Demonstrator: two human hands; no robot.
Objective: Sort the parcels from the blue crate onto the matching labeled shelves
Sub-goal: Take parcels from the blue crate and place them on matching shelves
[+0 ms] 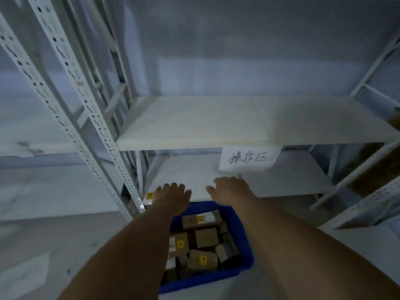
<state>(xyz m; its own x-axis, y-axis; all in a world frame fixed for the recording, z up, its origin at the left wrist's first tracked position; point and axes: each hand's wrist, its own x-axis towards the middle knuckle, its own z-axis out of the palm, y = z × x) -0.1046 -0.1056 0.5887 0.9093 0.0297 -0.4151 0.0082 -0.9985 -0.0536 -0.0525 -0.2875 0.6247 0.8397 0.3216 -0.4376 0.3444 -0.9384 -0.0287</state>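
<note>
Holding brown parcels (205,237), the blue crate (245,250) sits below left hand (173,195) and right hand (229,189) — both released, empty.

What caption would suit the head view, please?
Left hand and right hand, open and empty, reach over the blue crate of parcels toward the lower shelf.

The left arm (134,252) hides the left wall of the blue crate (245,252) and several parcels (205,237) in the lower middle. Their yellow stickers (200,219) are too small to read. At the right edge, a blurred brown mass (392,121) is cut off.
</note>
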